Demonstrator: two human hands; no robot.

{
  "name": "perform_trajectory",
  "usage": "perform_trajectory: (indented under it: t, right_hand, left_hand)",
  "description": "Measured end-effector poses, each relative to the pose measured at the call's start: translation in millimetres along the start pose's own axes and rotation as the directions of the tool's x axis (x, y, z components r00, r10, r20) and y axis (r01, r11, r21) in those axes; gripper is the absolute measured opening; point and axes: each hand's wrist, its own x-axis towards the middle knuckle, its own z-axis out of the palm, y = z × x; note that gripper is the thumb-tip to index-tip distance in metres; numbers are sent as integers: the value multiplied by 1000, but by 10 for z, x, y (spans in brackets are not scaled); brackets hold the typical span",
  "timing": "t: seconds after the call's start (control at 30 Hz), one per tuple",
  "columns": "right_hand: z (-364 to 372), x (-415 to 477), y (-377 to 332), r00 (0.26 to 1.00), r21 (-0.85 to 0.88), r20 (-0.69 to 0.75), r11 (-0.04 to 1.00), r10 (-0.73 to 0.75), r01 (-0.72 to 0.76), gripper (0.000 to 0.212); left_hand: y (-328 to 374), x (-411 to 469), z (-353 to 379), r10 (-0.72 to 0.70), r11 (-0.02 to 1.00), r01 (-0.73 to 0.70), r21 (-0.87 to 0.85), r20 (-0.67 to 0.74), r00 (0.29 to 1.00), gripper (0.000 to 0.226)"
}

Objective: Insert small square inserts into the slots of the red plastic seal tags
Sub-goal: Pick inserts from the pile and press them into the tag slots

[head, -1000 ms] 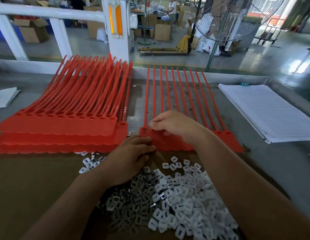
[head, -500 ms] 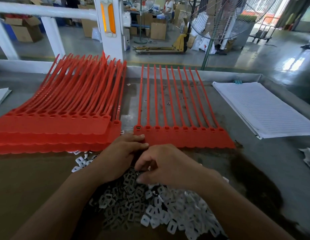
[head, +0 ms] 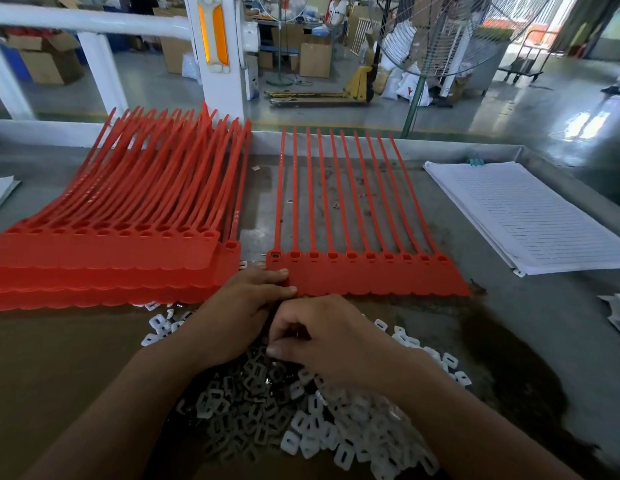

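Observation:
A strip of joined red seal tags [head: 367,277] lies flat in the middle of the table, its slots in a row along the top of the flat part. The leftmost slot [head: 275,255] shows a light insert; the others look dark. My left hand [head: 239,313] rests with straight fingers on the strip's lower left corner. My right hand [head: 322,336] hovers over the pile of small white square inserts [head: 336,431], fingers curled with thumb and forefinger close together; whether they pinch an insert is hidden.
A thick stack of red tag strips [head: 104,258] fills the left side. A pad of lined white paper [head: 530,216] lies at the right. Brown cardboard [head: 59,368] lies under the inserts. A white rail and a standing fan are beyond the table.
My right hand came back from the tag strip's slots down to the insert pile and now picks among the pieces. My left hand stayed on the strip's left corner.

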Motion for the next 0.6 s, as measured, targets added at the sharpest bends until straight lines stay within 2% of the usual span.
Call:
perform_trajectory:
  t: [0.23,0.43,0.6]
  right_hand:
    - [-73,-21,3,999,110,-23,993,42,-40,11]
    - [-71,-42,-22,998,105,-12,992,68,-66,10]
    - [-79,-44,-22,997,63,-57,996,60,-56,20]
  left_hand:
    - [24,-13,0,-28,999,28,-36,-13,1000,38]
    - [30,-19,-6,-30,999,30,-21,-21,999,41]
    - [34,-19,-5,-43,999,42,-19,-20,999,43]
